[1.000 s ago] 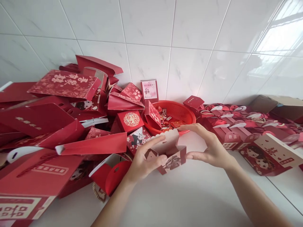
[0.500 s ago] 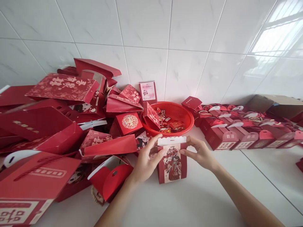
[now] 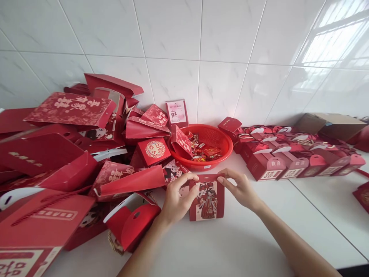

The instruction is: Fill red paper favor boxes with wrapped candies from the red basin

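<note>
A dark red paper gift box with a printed figure in red robes stands on the white table in front of me. My left hand pinches its upper left corner between thumb and fingers. At the upper right corner, my right hand grips the box the same way. The top edge with a small slot lies between the two hands. Just behind is a red plastic basket holding wrapped candies, with a red box leaning in its left side.
A jumbled heap of red gift boxes fills the left side. Rows of upright handled boxes stand at the right, with a brown cardboard box behind them. White wall tiles rise at the back.
The white scalloped flap at the box's top has gone from sight; a red top edge shows instead. Both hands still hold the upper corners. The view has shifted slightly.
</note>
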{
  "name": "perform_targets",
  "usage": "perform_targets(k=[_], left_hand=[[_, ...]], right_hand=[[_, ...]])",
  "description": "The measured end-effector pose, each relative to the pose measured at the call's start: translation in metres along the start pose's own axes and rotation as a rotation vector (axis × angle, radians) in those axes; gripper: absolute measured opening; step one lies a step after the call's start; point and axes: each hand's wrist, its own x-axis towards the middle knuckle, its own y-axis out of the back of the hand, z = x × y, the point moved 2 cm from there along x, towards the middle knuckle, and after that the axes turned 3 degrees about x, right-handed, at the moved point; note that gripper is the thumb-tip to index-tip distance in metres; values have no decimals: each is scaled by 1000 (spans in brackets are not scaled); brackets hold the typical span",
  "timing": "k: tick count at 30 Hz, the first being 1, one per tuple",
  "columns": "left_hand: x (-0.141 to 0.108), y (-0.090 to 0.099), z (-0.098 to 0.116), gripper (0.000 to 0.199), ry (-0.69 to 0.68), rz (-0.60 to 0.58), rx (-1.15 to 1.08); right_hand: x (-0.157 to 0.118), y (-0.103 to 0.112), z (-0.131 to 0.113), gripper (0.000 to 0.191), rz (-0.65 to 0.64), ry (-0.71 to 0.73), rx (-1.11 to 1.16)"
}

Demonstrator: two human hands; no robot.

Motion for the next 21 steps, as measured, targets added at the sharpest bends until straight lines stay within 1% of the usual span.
perform_targets(k=[2, 4, 6, 7, 8, 9, 11, 13, 15, 16, 18, 19, 20, 21], left_hand=[[-1, 1, 1, 7, 14, -11, -11], [-1, 3, 3, 11, -11, -46, -4], [-2, 5, 7, 14, -57, -73, 24], [-3, 5, 9, 16, -75, -76, 42], [-3, 6, 11, 16, -87, -75, 62], [-4, 6, 12, 16, -94, -73, 81], [-5, 4, 14, 16, -102, -95, 105], [-7, 0, 17, 15, -118, -142, 107], [-8, -4, 19, 13, -140, -200, 108], [-9, -6, 20, 13, -152, -230, 109], [-11, -10, 21, 11, -173, -286, 111], [-12, -12, 21, 10, -185, -313, 109], [-13, -13, 21, 10, -197, -339, 104], [-14, -15, 21, 9, -208, -364, 101]], right_hand=[[-4, 0, -3, 32, 9, 40, -53], [-11, 4, -9, 30, 20, 79, -95], [-22, 19, -13, 26, 83, 99, -136], [-30, 30, -15, 23, 150, 98, -159], [-40, 44, -16, 20, 244, 88, -185], [-52, 60, -16, 16, 365, 64, -217], [-81, 96, -16, 13, 704, -18, -288], [-110, 132, -14, 20, 1084, -147, -370], [-131, 162, -11, 24, 1343, -261, -440], [-138, 175, -9, 25, 1440, -307, -457], [-144, 199, -2, 25, 1559, -379, -501], [-145, 209, 4, 25, 1582, -416, -515], [-145, 219, 11, 26, 1576, -449, -534], [-144, 228, 19, 27, 1536, -468, -559]])
